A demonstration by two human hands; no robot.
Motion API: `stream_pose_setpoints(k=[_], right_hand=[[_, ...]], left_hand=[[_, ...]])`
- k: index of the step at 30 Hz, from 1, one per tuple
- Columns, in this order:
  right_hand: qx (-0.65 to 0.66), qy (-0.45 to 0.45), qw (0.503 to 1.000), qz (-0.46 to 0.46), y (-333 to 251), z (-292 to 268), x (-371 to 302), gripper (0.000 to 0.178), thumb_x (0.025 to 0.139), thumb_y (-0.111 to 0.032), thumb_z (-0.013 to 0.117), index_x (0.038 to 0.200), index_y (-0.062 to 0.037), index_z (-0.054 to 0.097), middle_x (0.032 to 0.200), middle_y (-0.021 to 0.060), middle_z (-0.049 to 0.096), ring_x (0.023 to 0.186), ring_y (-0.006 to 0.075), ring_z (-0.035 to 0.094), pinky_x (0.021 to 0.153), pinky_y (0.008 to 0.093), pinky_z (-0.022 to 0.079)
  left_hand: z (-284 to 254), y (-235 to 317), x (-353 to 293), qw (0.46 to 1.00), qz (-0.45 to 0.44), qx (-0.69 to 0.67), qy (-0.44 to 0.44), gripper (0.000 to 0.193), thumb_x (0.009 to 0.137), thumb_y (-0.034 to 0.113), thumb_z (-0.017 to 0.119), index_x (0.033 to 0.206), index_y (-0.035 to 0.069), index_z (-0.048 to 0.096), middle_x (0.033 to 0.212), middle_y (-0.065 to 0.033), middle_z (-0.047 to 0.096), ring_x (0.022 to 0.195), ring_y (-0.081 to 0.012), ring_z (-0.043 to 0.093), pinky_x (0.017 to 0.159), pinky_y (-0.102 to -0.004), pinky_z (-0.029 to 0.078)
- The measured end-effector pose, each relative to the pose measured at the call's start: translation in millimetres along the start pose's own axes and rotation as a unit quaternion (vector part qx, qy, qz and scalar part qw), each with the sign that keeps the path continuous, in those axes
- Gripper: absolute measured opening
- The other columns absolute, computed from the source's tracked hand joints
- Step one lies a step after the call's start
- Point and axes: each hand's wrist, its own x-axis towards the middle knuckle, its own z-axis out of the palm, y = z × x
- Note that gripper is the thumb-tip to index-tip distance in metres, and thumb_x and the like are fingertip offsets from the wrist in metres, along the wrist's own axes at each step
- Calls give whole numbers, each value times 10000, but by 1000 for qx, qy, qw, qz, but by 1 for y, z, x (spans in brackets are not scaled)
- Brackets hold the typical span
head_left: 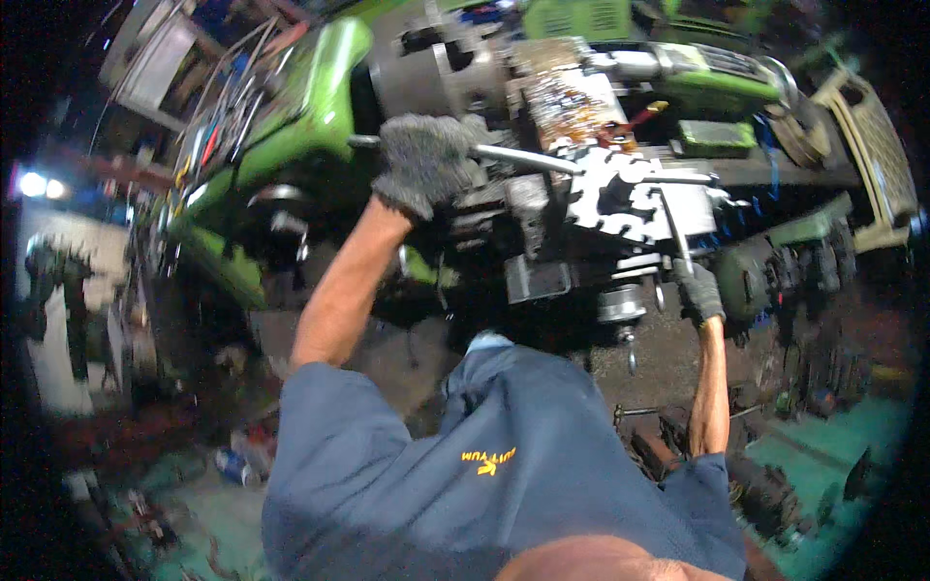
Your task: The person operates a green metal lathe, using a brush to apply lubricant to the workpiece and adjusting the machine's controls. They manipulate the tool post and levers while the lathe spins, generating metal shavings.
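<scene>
My left hand (426,163), in a dark grey knitted glove, is closed around a long grey metal bar (528,158). The bar's short end sticks out to the left of the glove; its other end reaches the bright tool post area (620,198) of a green lathe. On the right, my gloved right hand (699,293) is closed round the lower end of a thin metal rod (677,225). That rod slants up to the same bright area, where glare hides how the parts join. Left of the tool post sits the large steel chuck (441,77).
Behind the tool post, metal shavings (570,102) cover the carriage. The green tailstock (712,82) stands at the back right. A handwheel (621,305) juts toward me. Assorted tools (218,131) lie on the green headstock (334,73) at left.
</scene>
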Motion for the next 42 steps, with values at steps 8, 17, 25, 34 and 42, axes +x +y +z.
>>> stream_pose_setpoints(k=[8,17,25,34,42], right_hand=[[145,-73,980,-119,-23,18,23,254,1007,-355,565,935,-117,619,650,-11,555,466,83,455,389,279,366],[-102,5,962,-253,51,-15,99,439,1020,-371,509,1093,44,635,889,183,667,754,269,598,706,369,483],[-229,95,949,-193,55,-14,109,429,1004,-453,517,1110,-61,655,914,144,698,782,260,645,695,409,478],[-262,204,934,-134,-24,17,-2,472,976,-447,560,1211,-46,645,1172,162,680,1064,318,640,916,404,479],[-235,268,934,-26,135,0,-51,472,1031,-358,472,1374,-40,536,1341,157,608,1182,304,594,996,382,447]], left_hand=[[29,41,-266,811,-495,-217,-222,278,790,386,714,828,111,701,765,-158,671,734,-396,647,649,-508,489],[36,-19,-453,651,-725,-196,-111,343,773,367,735,884,43,713,749,-149,658,644,-258,575,626,-408,451],[24,-142,-416,740,-509,-142,-417,479,735,519,676,985,118,756,981,-171,716,873,-355,674,788,-467,518],[119,-212,-439,751,-584,-53,-304,529,818,510,664,1172,117,684,1201,-165,673,1178,-344,591,995,-420,471],[1,-241,-387,835,-510,-140,150,151,871,120,647,944,18,731,923,-116,728,869,-234,687,813,-371,541]])
